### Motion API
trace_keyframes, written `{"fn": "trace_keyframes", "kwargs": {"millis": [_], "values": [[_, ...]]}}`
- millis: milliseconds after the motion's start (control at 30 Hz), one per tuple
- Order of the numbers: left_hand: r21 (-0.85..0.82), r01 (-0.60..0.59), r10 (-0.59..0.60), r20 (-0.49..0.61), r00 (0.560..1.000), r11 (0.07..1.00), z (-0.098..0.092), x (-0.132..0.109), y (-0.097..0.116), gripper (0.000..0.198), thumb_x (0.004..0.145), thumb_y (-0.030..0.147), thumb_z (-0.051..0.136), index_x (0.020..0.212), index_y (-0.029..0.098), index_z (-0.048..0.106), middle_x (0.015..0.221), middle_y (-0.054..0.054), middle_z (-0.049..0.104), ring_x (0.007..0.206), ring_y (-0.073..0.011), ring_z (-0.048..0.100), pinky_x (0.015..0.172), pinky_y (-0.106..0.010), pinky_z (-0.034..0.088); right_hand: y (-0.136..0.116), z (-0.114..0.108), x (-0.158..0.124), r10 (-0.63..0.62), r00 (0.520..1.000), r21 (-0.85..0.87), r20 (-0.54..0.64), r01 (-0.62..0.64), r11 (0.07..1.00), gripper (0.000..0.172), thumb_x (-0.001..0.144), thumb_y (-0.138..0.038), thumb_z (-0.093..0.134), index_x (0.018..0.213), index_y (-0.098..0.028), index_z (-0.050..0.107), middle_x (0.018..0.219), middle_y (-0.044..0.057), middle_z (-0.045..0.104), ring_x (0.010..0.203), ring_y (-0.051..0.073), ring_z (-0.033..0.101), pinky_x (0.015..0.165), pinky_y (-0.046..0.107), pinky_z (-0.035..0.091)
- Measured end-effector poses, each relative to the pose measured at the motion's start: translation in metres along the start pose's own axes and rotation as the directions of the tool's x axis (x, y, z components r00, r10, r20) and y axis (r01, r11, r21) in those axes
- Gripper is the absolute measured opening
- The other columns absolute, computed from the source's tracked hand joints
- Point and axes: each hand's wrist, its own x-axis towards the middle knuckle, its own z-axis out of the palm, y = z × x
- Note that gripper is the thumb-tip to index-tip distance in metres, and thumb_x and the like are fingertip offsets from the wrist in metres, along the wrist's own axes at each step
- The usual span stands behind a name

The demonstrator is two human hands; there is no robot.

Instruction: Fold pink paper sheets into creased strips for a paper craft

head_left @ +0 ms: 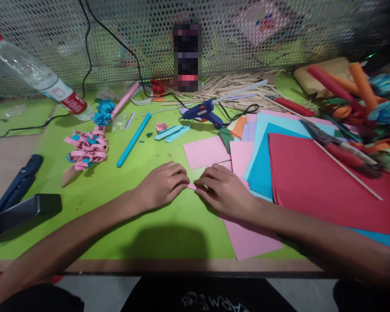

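A small pink paper piece (191, 186) shows in the narrow gap between my two hands, low over the green table. My left hand (164, 184) has its fingers curled and pinches the left end of that paper. From the other side my right hand (219, 187) pinches the right end, its fingers bent together. Most of the paper is hidden under my fingertips. Just beyond my hands lies a flat pink paper sheet (206, 151). Another pink sheet (251, 238) sticks out from under my right forearm.
A blue glue gun (203, 113) lies behind my hands, before many thin wooden sticks (227, 89). Red paper sheets (325, 182) with pliers (341, 149) on top are at right. At left are a pink-and-blue paper-loop piece (87, 147), a water bottle (45, 78) and a stapler (17, 184).
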Motion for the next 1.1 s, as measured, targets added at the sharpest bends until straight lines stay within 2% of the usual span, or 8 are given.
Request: {"fn": "trace_keyframes", "kwargs": {"millis": [167, 433, 633, 767, 867, 1000, 1033, 1100], "values": [[-0.019, -0.034, 0.034, -0.024, 0.999, 0.999, 0.005, -0.002, 0.008, 0.017, 0.098, 0.027, 0.053, 0.1, 0.017, 0.067, 0.089, -0.003, 0.07, 0.083, -0.0173, 0.063, 0.076, -0.033, 0.046, -0.004, 0.002, -0.001, -0.031, 0.999, 0.053, -0.041, 0.033, 0.998, 0.02, 0.097, -0.022, 0.053, 0.088, -0.013, 0.068, 0.085, 0.009, 0.064, 0.082, 0.02, 0.053, 0.076, 0.036, 0.044], [0.083, -0.132, 0.148, -0.246, 0.958, 0.988, 0.005, -0.006, 0.028, 0.011, 0.093, 0.019, 0.056, 0.095, 0.016, 0.066, 0.084, -0.003, 0.07, 0.074, -0.0162, 0.06, 0.069, -0.032, 0.043, -0.01, -0.004, -0.005, -0.21, 0.955, 0.031, -0.209, 0.221, 0.975, 0.016, 0.094, -0.016, 0.05, 0.091, -0.013, 0.066, 0.082, 0.009, 0.067, 0.074, 0.018, 0.052, 0.066, 0.034, 0.043], [-0.011, -0.123, 0.115, -0.279, 0.953, 0.992, 0.005, -0.005, 0.026, 0.01, 0.094, 0.02, 0.058, 0.092, 0.017, 0.067, 0.077, -0.001, 0.069, 0.068, -0.0144, 0.059, 0.064, -0.031, 0.042, -0.004, -0.005, -0.005, -0.267, 0.947, 0.06, -0.181, 0.281, 0.958, 0.022, 0.092, -0.01, 0.044, 0.097, -0.013, 0.065, 0.082, 0.008, 0.068, 0.073, 0.018, 0.054, 0.065, 0.034, 0.044], [-0.189, -0.063, 0.012, -0.26, 0.966, 0.98, 0.003, -0.004, 0.024, 0.01, 0.093, 0.024, 0.062, 0.09, 0.018, 0.07, 0.078, 0.0, 0.072, 0.068, -0.0129, 0.062, 0.067, -0.029, 0.046, -0.003, -0.008, -0.005, -0.169, 0.967, 0.126, -0.192, 0.195, 0.973, 0.018, 0.096, -0.018, 0.049, 0.097, -0.014, 0.067, 0.073, 0.005, 0.067, 0.065, 0.016, 0.054, 0.058, 0.031, 0.041], [-0.383, 0.034, -0.12, -0.203, 0.972, 0.923, -0.002, -0.003, 0.027, 0.01, 0.091, 0.025, 0.066, 0.086, 0.018, 0.072, 0.074, 0.0, 0.071, 0.064, -0.0115, 0.061, 0.062, -0.025, 0.047, -0.003, -0.014, -0.004, -0.123, 0.978, 0.267, -0.167, 0.165, 0.949, 0.017, 0.096, -0.02, 0.053, 0.098, -0.016, 0.069, 0.074, 0.003, 0.069, 0.063, 0.012, 0.057, 0.056, 0.027, 0.041], [-0.661, 0.236, -0.27, 0.052, 0.961, 0.712, -0.011, 0.0, 0.034, 0.009, 0.088, 0.024, 0.069, 0.083, 0.017, 0.073, 0.075, 0.0, 0.073, 0.065, -0.0104, 0.065, 0.057, -0.019, 0.048, -0.001, -0.02, -0.002, -0.014, 1.0, 0.55, 0.013, 0.004, 0.835, 0.014, 0.095, -0.024, 0.058, 0.093, -0.018, 0.071, 0.078, 0.0, 0.072, 0.063, 0.009, 0.06, 0.056, 0.021, 0.043], [-0.679, 0.274, -0.29, 0.093, 0.953, 0.682, -0.012, 0.001, 0.034, 0.009, 0.087, 0.024, 0.07, 0.083, 0.017, 0.074, 0.076, -0.001, 0.073, 0.066, -0.0108, 0.066, 0.059, -0.019, 0.049, 0.0, -0.02, -0.001, 0.035, 0.998, 0.585, 0.058, -0.062, 0.809, 0.015, 0.095, -0.026, 0.06, 0.091, -0.018, 0.071, 0.074, 0.0, 0.07, 0.06, 0.008, 0.058, 0.054, 0.021, 0.042], [-0.641, 0.296, -0.313, 0.09, 0.945, 0.708, -0.012, 0.002, 0.033, 0.012, 0.087, 0.028, 0.071, 0.084, 0.017, 0.075, 0.076, -0.001, 0.074, 0.068, -0.0114, 0.067, 0.062, -0.02, 0.05, 0.001, -0.02, -0.001, 0.123, 0.987, 0.604, 0.106, -0.163, 0.78, 0.016, 0.092, -0.03, 0.062, 0.087, -0.017, 0.071, 0.066, -0.002, 0.065, 0.055, 0.008, 0.051, 0.049, 0.021, 0.037]]}}
